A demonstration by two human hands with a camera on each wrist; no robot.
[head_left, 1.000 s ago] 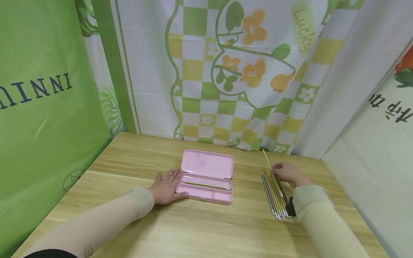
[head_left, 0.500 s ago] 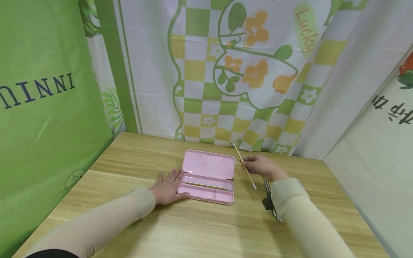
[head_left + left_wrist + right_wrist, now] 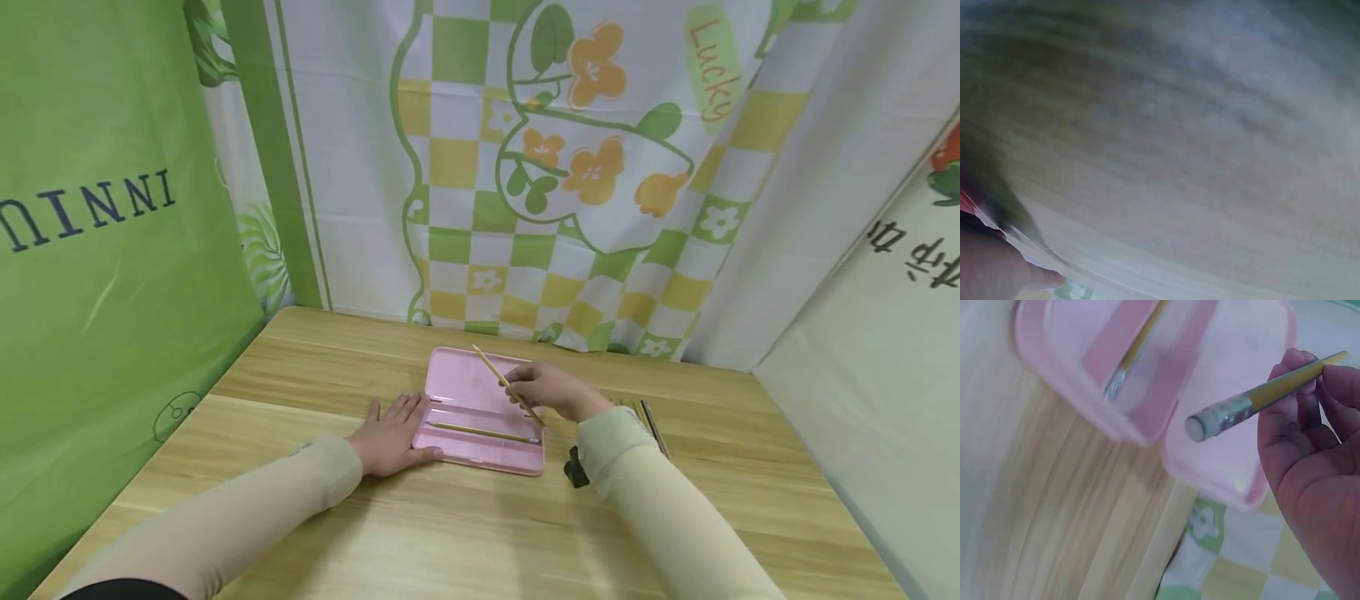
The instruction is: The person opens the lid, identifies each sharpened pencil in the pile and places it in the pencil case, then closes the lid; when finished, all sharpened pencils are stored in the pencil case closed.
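An open pink pencil case [image 3: 480, 383] [image 3: 1222, 412] lies on the wooden table, one pencil [image 3: 483, 432] [image 3: 1135, 350] in its tray. My right hand [image 3: 547, 390] [image 3: 1310, 444] pinches a yellow pencil [image 3: 504, 383] [image 3: 1254, 400] over the case's right side, tip raised toward the back left, eraser end down near the tray. My left hand [image 3: 390, 429] lies flat on the table, its fingers touching the case's left edge. The left wrist view is a blur of table surface with only a fingertip [image 3: 997, 269] showing.
A few more pencils [image 3: 648, 417] lie on the table right of my right forearm, mostly hidden by it. Patterned cloth [image 3: 570, 167] hangs behind the table, green cloth [image 3: 97, 250] on the left, pale cloth [image 3: 885, 333] on the right.
My right hand lifted one yellow pencil from the row on the right and carried it left until it is over the pink case. The left hand has stayed put.
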